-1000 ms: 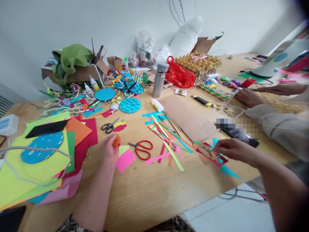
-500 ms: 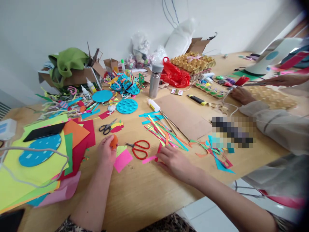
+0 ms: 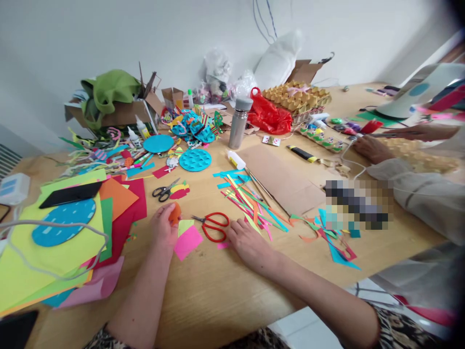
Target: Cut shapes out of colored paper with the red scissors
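Note:
An orange paper piece [image 3: 175, 214] is held between the thumb and fingers of my left hand [image 3: 164, 225], just above the table. A pink paper [image 3: 189, 241] and a pale green one lie beside that hand. My right hand [image 3: 247, 242] rests low on the table, right of the red-handled scissors [image 3: 215, 227]; its fingers are bent down and their tips hide whatever lies under them. A bit of pink strip [image 3: 223, 245] shows by those fingertips. Coloured paper strips [image 3: 250, 201] are spread behind the right hand. Black scissors [image 3: 165, 190] lie beyond my left hand.
Paper sheets and a black phone [image 3: 70, 195] are at the left. A steel bottle [image 3: 240, 123], a glue bottle [image 3: 236, 160] and cardboard [image 3: 281, 179] stand or lie further back. At the right, another person's hands [image 3: 374, 149] work near egg trays.
My right hand has shifted left toward the red-handled scissors, now covering more of the pink strip. My left hand still holds the orange piece. The whole view has shifted slightly.

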{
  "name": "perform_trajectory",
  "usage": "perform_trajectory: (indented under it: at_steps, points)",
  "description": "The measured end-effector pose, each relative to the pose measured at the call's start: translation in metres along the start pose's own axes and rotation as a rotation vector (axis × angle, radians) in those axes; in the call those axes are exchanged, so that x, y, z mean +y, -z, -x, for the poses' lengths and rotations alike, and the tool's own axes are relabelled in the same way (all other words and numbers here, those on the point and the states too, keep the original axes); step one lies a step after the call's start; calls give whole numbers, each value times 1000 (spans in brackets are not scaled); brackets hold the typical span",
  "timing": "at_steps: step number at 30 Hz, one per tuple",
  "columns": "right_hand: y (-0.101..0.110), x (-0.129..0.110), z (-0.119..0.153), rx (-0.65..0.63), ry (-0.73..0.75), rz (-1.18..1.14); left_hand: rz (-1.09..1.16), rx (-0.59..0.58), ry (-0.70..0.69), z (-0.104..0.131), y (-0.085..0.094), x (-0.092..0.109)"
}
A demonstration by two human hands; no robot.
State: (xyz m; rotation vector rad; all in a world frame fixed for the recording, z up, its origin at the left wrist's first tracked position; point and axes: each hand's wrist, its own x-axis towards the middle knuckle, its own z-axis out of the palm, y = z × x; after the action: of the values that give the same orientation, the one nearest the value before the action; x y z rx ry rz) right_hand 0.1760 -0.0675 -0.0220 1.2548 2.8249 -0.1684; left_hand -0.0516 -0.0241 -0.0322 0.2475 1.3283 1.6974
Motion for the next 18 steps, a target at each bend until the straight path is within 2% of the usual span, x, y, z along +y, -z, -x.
perform_trajectory:
  at_steps: [6,10,11,13,15,18]
  points:
    - [-5,-10,1,14,-14,-7,-19,-5,-2,-1,1,0]
    - [2,-3,-1,56,-73,-189,-27,-4,-6,-2,1,0]
    - [5,3,-3,70,-125,-254,-30,-7,-9,-2,1,-1]
    - [12,19,-8,97,-323,-314,-28,-7,-13,-1,1,-1]
    - [17,35,-11,85,-467,-250,-17,-3,-12,-1,1,-1]
    - [20,48,-8,110,-552,-115,11,-1,-10,0,1,-1]
